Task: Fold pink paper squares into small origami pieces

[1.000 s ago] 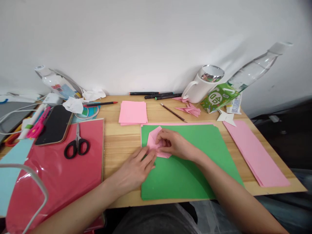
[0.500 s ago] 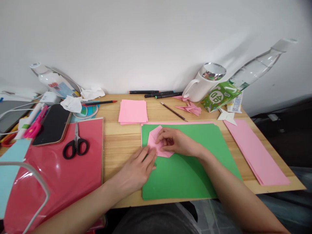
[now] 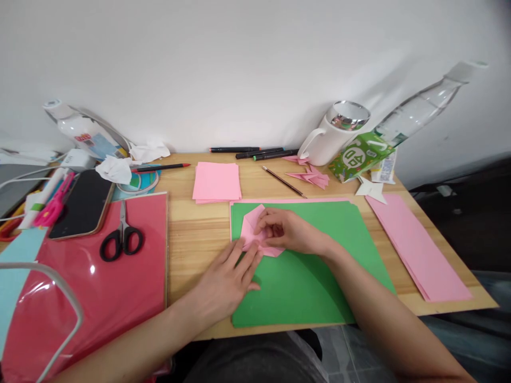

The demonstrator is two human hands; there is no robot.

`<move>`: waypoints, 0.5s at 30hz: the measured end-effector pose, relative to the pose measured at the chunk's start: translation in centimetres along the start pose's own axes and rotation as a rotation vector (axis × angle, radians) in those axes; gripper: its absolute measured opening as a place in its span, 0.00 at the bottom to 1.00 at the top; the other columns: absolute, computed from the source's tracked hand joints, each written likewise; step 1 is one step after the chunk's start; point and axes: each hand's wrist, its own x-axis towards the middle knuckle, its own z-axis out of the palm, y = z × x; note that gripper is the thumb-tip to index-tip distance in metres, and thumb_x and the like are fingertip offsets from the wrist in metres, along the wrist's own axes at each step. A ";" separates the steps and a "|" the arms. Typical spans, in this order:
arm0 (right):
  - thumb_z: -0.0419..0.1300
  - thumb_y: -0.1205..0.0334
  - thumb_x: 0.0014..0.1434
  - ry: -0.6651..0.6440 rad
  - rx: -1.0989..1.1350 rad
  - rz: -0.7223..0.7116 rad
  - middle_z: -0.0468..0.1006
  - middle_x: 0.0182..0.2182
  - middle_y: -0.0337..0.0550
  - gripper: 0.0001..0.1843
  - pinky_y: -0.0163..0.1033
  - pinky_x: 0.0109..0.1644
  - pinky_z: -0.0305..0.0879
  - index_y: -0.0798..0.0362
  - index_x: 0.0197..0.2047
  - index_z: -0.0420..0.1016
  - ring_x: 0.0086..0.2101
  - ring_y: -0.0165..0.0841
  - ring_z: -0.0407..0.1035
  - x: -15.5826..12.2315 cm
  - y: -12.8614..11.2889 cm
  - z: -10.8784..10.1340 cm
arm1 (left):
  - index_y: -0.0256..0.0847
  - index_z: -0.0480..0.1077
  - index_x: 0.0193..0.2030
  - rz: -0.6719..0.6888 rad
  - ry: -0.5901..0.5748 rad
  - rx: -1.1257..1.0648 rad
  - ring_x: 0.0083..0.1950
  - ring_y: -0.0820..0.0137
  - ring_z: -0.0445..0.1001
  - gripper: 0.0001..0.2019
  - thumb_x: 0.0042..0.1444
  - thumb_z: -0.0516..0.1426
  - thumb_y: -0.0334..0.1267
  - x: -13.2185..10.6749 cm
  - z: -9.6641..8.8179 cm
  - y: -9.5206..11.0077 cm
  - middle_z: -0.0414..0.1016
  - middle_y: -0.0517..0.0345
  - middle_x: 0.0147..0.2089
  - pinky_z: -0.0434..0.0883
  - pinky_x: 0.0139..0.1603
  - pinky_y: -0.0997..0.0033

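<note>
A folded piece of pink paper (image 3: 250,224) lies on the green sheets (image 3: 311,292), with its folded flaps partly covered by fingers. My left hand (image 3: 225,279) rests flat with fingers stretched out, their tips pressing the paper's lower left part; the thumb is spread to the side. Fingers bent, my right hand (image 3: 289,230) pinches at the middle of the same paper from the right. Exactly which flap sits between thumb and fingertips is hidden. Behind the hands are a stack of square pink paper (image 3: 216,182) and a pencil (image 3: 284,182).
Scissors (image 3: 121,236) and a phone (image 3: 82,204) lie left, on a red plastic-covered pack (image 3: 131,298). Along the wall stand a white mug (image 3: 333,135), a green carton (image 3: 361,157) and a bottle (image 3: 423,109). Folded pink shapes (image 3: 311,176) and pink strips (image 3: 419,247) are at right.
My left hand's fingers have slid slightly right along the paper, and its thumb has spread outward. My right hand stays nearly in place. The camera view has shifted a little.
</note>
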 end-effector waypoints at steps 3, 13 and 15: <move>0.62 0.68 0.52 -0.006 0.006 -0.010 0.69 0.30 0.40 0.06 0.31 0.28 0.58 0.56 0.35 0.74 0.28 0.27 0.62 0.0 0.0 0.0 | 0.30 0.63 0.61 -0.001 -0.008 0.021 0.63 0.53 0.62 0.28 0.63 0.49 0.50 0.1 -0.1 0.0 0.63 0.46 0.64 0.61 0.61 0.56; 0.61 0.69 0.52 0.000 0.034 0.004 0.68 0.31 0.40 0.05 0.31 0.29 0.59 0.56 0.35 0.74 0.28 0.26 0.62 0.0 -0.1 0.0 | 0.30 0.63 0.60 -0.006 -0.012 0.008 0.63 0.53 0.62 0.27 0.62 0.51 0.49 0.1 -0.4 0.1 0.64 0.44 0.63 0.62 0.61 0.56; 0.62 0.68 0.52 0.006 0.056 0.008 0.67 0.31 0.40 0.05 0.31 0.28 0.59 0.56 0.35 0.74 0.28 0.26 0.62 0.0 -0.1 0.1 | 0.30 0.64 0.60 -0.002 -0.011 0.004 0.62 0.53 0.63 0.27 0.61 0.52 0.49 0.2 -0.3 0.0 0.65 0.45 0.62 0.62 0.60 0.56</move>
